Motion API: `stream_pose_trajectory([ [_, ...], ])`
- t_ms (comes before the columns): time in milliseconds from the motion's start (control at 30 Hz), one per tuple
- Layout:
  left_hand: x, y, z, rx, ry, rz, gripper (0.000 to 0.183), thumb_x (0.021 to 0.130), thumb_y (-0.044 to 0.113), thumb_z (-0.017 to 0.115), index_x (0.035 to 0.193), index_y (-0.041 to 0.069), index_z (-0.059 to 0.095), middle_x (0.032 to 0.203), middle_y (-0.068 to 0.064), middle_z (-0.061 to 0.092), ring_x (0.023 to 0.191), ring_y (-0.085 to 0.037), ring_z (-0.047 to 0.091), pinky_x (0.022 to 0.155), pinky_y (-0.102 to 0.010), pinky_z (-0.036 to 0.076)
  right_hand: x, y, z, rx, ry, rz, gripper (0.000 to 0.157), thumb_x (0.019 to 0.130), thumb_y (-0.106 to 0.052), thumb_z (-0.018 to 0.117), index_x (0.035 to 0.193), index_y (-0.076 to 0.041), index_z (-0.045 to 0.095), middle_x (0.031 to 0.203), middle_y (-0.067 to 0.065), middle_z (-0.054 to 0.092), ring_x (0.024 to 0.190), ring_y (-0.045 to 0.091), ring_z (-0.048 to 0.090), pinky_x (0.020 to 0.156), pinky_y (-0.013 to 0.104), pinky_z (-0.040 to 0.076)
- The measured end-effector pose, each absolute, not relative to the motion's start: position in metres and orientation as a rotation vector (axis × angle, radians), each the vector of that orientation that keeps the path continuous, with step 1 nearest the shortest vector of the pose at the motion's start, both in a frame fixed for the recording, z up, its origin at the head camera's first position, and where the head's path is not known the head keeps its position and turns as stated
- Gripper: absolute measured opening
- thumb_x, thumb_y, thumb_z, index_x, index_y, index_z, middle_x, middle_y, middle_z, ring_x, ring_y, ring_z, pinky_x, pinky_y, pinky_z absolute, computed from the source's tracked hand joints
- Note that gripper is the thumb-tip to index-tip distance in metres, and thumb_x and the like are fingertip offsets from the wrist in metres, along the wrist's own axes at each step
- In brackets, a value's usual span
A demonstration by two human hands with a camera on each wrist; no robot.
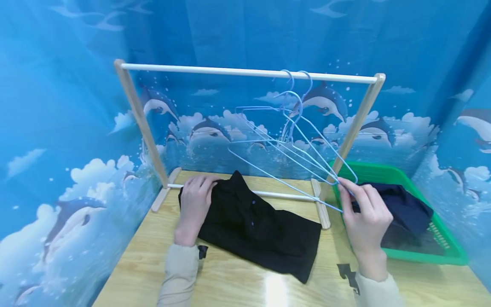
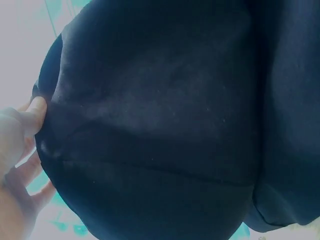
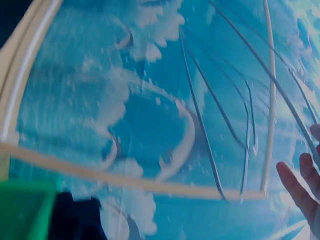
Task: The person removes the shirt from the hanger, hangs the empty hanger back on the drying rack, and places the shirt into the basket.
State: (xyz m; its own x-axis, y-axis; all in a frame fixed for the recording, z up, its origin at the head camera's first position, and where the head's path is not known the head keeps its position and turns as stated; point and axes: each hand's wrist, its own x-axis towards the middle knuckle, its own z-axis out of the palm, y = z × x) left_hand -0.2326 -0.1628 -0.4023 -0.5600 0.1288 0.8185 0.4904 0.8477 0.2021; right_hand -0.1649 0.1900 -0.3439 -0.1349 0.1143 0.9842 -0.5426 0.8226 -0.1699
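Note:
A black buttoned shirt (image 1: 261,230) lies partly on the table and rises at the left, where my left hand (image 1: 194,204) grips its edge between thumb and fingers. The left wrist view is mostly filled by the dark cloth (image 2: 150,125), with the thumb (image 2: 37,112) pressed on its rim. My right hand (image 1: 366,213) pinches one corner of a light-blue wire hanger (image 1: 296,94), whose hook is off the rail. Behind it, other blue hangers (image 1: 310,79) hang by their hooks from the rack's white top rail (image 1: 192,69). Crossing wires hide which corner belongs to which hanger.
The rack's wooden posts (image 1: 140,119) stand at left and right, with a white lower bar (image 1: 284,195) near the table. At the right, a green basket (image 1: 414,258) holds dark-blue cloth (image 1: 402,209). A dolphin-print curtain (image 1: 238,42) surrounds the wooden table (image 1: 230,281).

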Motion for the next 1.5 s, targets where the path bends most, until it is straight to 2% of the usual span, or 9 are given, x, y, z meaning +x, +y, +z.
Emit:
stream_pose_trajectory([
  [233,-0.233,-0.150,-0.400,-0.502,-2.136,-0.520,0.008,0.096,0.012,0.070,0.102,0.010,0.075,0.093,-0.007,0.071,0.089,-0.027,0.068,0.090,-0.047,0.052,-0.184,0.166,-0.334,0.377,-1.682,0.586,0.022,0.085,0.007,0.075,0.106,-0.001,0.077,0.073,0.017,0.058,0.059,0.029,0.052,0.056,0.028,0.032],
  [500,-0.233,-0.144,-0.398,-0.525,-2.164,-0.538,0.009,0.098,0.013,0.068,0.104,0.012,0.075,0.096,-0.006,0.072,0.091,-0.026,0.069,0.092,-0.046,0.051,-0.212,0.143,-0.307,0.395,-1.770,0.626,0.019,0.098,-0.003,0.066,0.115,-0.004,0.074,0.081,0.016,0.060,0.064,0.029,0.054,0.057,0.033,0.035],
  [667,-0.233,-0.143,-0.399,-0.536,-2.180,-0.544,0.010,0.097,0.013,0.068,0.105,0.013,0.075,0.097,-0.005,0.072,0.091,-0.025,0.068,0.092,-0.046,0.051,-0.227,0.134,-0.305,0.380,-1.817,0.648,0.018,0.100,-0.007,0.063,0.115,-0.004,0.073,0.088,0.016,0.064,0.068,0.030,0.058,0.055,0.041,0.042],
  [800,-0.233,-0.143,-0.399,-0.535,-2.184,-0.545,0.011,0.098,0.012,0.068,0.105,0.013,0.075,0.098,-0.005,0.073,0.092,-0.024,0.069,0.093,-0.045,0.051,-0.235,0.132,-0.312,0.363,-1.876,0.638,0.018,0.101,-0.008,0.062,0.116,-0.004,0.072,0.089,0.016,0.063,0.067,0.031,0.057,0.054,0.040,0.041],
  [1033,-0.231,-0.146,-0.400,-0.534,-2.179,-0.549,0.010,0.097,0.011,0.069,0.104,0.012,0.076,0.098,-0.005,0.073,0.092,-0.025,0.069,0.094,-0.045,0.051,-0.239,0.132,-0.326,0.375,-1.943,0.612,0.018,0.101,-0.010,0.062,0.116,-0.005,0.071,0.089,0.015,0.065,0.065,0.028,0.057,0.053,0.040,0.041],
  [1267,-0.230,-0.150,-0.401,-0.530,-2.179,-0.540,0.011,0.096,0.011,0.070,0.106,0.013,0.076,0.098,-0.004,0.073,0.092,-0.025,0.068,0.094,-0.045,0.050,-0.238,0.133,-0.326,0.397,-1.954,0.610,0.022,0.098,-0.008,0.067,0.119,-0.006,0.072,0.087,0.014,0.063,0.069,0.030,0.061,0.055,0.041,0.045],
  [1500,-0.229,-0.153,-0.402,-0.514,-2.200,-0.546,0.012,0.098,0.013,0.068,0.107,0.013,0.075,0.099,-0.004,0.073,0.093,-0.024,0.068,0.094,-0.045,0.050,-0.231,0.134,-0.327,0.405,-1.973,0.613,0.026,0.097,-0.012,0.070,0.122,-0.008,0.071,0.091,0.017,0.062,0.076,0.031,0.062,0.060,0.042,0.050],
])
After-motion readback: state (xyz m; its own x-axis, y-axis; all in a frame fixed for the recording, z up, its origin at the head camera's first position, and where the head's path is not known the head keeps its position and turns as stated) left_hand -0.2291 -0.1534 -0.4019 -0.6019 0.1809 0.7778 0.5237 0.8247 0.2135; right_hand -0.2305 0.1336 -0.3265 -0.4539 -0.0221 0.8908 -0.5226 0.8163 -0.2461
